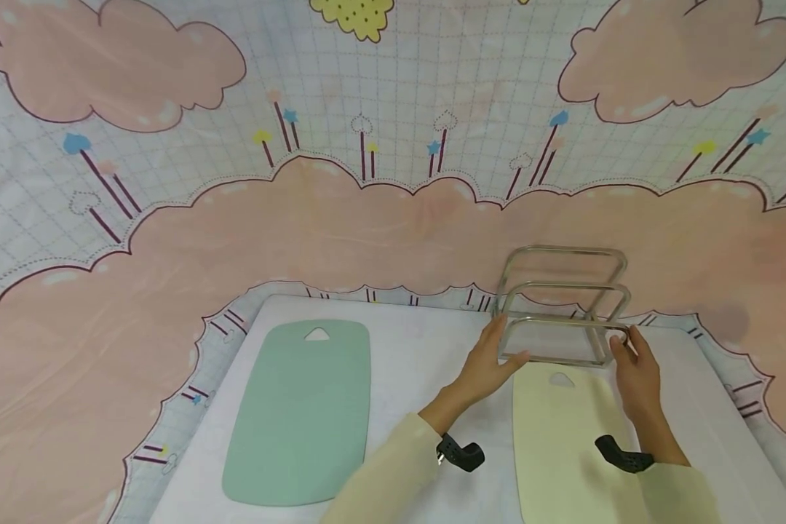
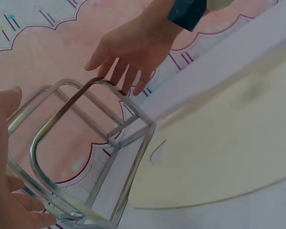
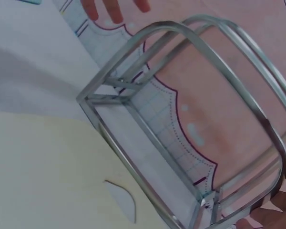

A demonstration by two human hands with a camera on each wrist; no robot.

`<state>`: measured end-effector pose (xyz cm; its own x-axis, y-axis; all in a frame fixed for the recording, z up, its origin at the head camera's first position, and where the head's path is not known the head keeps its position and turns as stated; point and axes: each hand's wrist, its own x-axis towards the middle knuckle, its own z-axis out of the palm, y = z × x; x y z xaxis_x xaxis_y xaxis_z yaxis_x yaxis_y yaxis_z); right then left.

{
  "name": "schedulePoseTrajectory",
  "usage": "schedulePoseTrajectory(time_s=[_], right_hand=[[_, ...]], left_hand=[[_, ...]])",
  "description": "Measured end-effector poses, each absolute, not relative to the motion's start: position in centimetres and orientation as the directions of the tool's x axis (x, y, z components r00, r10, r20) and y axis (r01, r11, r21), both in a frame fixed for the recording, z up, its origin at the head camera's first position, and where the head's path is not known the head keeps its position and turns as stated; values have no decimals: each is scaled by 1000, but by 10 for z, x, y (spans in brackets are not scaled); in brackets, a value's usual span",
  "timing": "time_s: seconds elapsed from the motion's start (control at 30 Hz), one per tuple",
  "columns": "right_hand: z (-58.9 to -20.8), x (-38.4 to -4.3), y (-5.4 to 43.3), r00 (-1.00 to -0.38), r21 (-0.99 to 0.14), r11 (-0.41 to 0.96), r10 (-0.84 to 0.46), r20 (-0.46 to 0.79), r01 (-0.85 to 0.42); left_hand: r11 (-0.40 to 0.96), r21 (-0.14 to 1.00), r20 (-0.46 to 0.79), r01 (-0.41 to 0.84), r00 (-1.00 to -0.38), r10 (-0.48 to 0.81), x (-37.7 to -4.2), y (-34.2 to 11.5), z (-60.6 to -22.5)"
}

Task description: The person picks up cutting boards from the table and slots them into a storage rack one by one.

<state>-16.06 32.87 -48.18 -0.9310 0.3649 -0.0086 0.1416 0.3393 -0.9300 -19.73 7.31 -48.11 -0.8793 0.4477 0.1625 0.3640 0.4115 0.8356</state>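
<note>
A metal wire rack (image 1: 563, 322) with three rounded upright loops stands at the back right of the white table. My left hand (image 1: 481, 367) is at the rack's left end, thumb and fingers spread apart. Its fingers (image 2: 28, 210) lie beside the loops in the left wrist view; whether they touch is unclear. At the rack's right end is my right hand (image 1: 638, 375), fingers extended near the front loop in the left wrist view. Just in front of the rack lies a pale yellow cutting board (image 1: 563, 437), its handle hole towards the rack.
A mint green cutting board (image 1: 301, 415) lies flat on the left part of the white table (image 1: 426, 335). A cloth (image 1: 367, 225) printed with clouds hangs behind and spreads around the table. Black straps (image 1: 461, 453) circle both wrists.
</note>
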Motion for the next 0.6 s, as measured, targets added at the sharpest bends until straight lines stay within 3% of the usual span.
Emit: schedulePoseTrajectory(time_s=[0.23, 0.6], right_hand=[[-489, -160, 327, -911, -919, 367, 413, 24, 142], [-487, -162, 319, -902, -927, 345, 431, 18, 146]], left_hand=[[458, 818, 102, 348, -871, 480, -201, 88, -481], [486, 829, 48, 276, -901, 431, -208, 88, -483]])
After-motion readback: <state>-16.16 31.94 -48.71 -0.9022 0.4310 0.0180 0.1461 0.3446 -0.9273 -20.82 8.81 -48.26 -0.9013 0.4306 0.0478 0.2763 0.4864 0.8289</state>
